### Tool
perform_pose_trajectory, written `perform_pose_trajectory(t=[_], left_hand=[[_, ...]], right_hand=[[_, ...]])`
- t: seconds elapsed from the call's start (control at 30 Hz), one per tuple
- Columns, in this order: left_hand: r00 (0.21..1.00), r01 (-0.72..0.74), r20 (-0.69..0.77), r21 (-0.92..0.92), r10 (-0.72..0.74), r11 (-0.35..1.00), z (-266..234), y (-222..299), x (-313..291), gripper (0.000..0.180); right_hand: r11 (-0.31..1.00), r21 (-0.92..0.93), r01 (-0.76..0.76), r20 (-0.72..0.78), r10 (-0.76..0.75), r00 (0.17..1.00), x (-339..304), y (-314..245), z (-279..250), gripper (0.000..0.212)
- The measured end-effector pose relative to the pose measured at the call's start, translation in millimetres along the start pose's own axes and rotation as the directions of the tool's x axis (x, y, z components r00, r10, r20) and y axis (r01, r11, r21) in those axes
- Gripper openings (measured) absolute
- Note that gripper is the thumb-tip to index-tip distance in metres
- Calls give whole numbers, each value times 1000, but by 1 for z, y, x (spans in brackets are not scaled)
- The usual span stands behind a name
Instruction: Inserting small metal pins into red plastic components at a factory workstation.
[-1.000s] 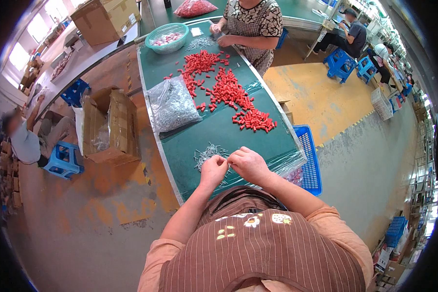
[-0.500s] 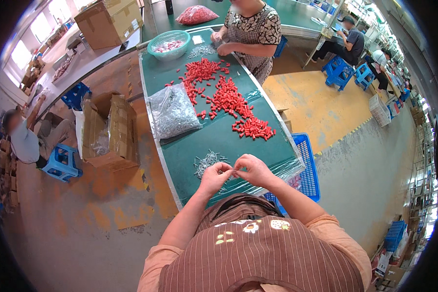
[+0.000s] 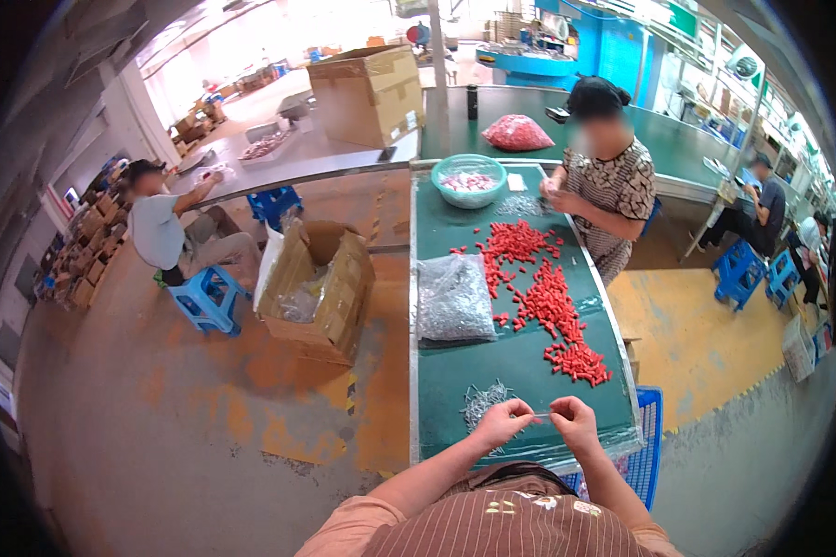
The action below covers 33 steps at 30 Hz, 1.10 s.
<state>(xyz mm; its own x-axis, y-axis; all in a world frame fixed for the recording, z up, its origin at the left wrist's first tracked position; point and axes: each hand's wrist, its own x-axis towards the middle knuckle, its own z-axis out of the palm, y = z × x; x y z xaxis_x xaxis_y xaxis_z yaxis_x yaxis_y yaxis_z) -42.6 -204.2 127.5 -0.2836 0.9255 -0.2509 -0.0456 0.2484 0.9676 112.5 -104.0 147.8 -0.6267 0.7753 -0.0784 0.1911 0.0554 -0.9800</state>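
Close to the near edge of the green table, my left hand (image 3: 502,422) and my right hand (image 3: 574,425) face each other with fingertips pinched. Between them a thin silvery pin (image 3: 542,415) spans the small gap, one end at each hand. Its exact kind is too small to tell. Just beyond my left hand lies a loose pile of similar thin silvery pins (image 3: 483,399). Farther up the table are many small red plastic sleeves (image 3: 550,302) in a long scatter. A clear bag full of small silvery pieces (image 3: 455,297) rests along the left edge.
A blue plastic crate (image 3: 652,436) stands beside the table's right edge. At the far end are a green basket (image 3: 469,181), a red-filled bag (image 3: 518,133) and a co-worker (image 3: 608,181) handling something small. An open carton (image 3: 316,292) sits on the floor at left.
The head view has tilted up and swung left, so the table appears farther right. My hands have drawn slightly apart, and the pin now shows between them.
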Motion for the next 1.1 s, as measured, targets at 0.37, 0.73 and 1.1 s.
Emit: perform_pose_trajectory(t=[0.37,0.73,1.1], left_hand=[[999,-33,20,-26,33,999,-8,14,10,17],[996,2,94,-25,1,1000,22,4,-5,18],[914,404,333,-688,-232,603,-9,11,8,44]], right_hand=[[999,40,27,37,-28,999,14,-12,5,20],[999,54,-11,5,11,1000,-21,-12,-5,18],[828,-545,-129,-452,-160,878,-39,-1,-165,11]])
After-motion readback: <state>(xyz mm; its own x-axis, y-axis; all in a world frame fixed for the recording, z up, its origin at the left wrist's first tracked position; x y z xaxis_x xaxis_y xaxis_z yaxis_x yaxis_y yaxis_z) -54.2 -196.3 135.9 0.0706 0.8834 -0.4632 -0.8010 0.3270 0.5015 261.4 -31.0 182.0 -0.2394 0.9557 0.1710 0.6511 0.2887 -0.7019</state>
